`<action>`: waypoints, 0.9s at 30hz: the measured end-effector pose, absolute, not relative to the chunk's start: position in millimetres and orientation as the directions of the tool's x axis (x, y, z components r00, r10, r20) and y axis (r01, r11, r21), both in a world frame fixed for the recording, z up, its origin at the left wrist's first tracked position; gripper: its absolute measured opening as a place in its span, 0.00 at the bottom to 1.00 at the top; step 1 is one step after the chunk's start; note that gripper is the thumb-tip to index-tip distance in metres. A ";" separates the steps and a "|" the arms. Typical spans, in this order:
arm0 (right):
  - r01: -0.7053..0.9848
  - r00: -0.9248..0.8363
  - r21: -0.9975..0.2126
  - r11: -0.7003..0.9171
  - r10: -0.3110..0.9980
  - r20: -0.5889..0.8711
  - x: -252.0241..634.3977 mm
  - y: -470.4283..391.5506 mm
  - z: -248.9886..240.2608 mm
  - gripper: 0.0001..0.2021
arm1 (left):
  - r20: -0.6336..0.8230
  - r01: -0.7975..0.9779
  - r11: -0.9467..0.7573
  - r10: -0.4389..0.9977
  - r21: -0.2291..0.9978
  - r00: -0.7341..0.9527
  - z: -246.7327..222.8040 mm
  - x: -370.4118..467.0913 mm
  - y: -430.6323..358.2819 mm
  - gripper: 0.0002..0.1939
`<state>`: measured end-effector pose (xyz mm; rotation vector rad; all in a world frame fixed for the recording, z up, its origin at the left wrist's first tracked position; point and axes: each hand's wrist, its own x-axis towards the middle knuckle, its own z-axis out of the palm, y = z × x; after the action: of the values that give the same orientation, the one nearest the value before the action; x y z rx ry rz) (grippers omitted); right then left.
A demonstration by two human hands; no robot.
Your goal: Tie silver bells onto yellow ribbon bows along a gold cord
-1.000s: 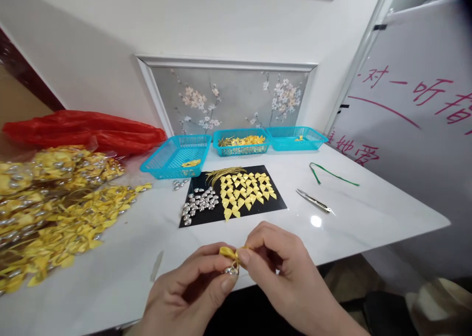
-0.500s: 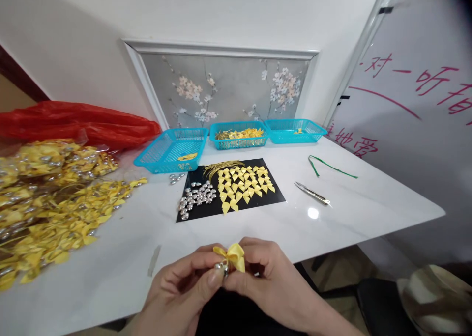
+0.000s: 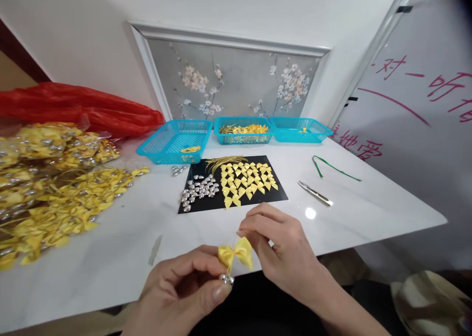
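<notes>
Near the front edge of the table, my left hand (image 3: 184, 284) pinches a yellow ribbon bow (image 3: 235, 252) between thumb and fingers. Shiny silver bells (image 3: 226, 278) hang below the bow at my thumb tip. My right hand (image 3: 276, 242) is closed just above and right of the bow, its fingertips pinching a thin cord that runs up from it. Beyond my hands lies a black mat (image 3: 201, 208) with rows of yellow bows (image 3: 249, 181), a cluster of silver bells (image 3: 199, 189) and a bundle of gold cords (image 3: 224, 163).
Three blue baskets (image 3: 173, 152) line the back, some holding yellow pieces. Tweezers (image 3: 315, 193) and a green cord (image 3: 335, 168) lie to the right. Finished-looking yellow bow-and-bell pieces (image 3: 66, 213) are heaped at left, before a red bag (image 3: 77, 110).
My right hand has moved up and away from the left, drawing the thin cord above the bow. The bow now shows spread out, with the bells beneath it in my left fingers.
</notes>
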<state>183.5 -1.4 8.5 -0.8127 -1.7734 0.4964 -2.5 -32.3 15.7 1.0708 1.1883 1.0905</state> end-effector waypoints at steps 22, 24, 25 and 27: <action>0.354 -0.165 -0.671 0.652 0.749 0.641 170.7 -17.7 2.4 0.11 | 0.008 -0.012 -0.007 0.995 1.000 0.097 14.1 2.5 -33.5 0.04; 0.387 -0.151 -0.654 0.651 0.744 0.651 172.3 -15.2 1.7 0.11 | -0.007 -0.016 0.008 0.996 1.000 0.085 15.2 2.8 -34.1 0.05; 0.401 -0.142 -0.647 0.649 0.742 0.656 173.1 -13.5 1.5 0.11 | -0.019 -0.021 0.021 0.997 1.000 0.080 15.7 2.8 -34.3 0.05; 0.422 -0.125 -0.638 0.644 0.739 0.663 174.7 -9.7 1.1 0.11 | -0.040 -0.021 0.042 0.997 0.999 0.066 16.5 2.6 -34.6 0.04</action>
<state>174.7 -9.7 1.1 -0.9419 -1.7537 0.3559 2.6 -34.6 16.5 1.1933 1.1636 1.1412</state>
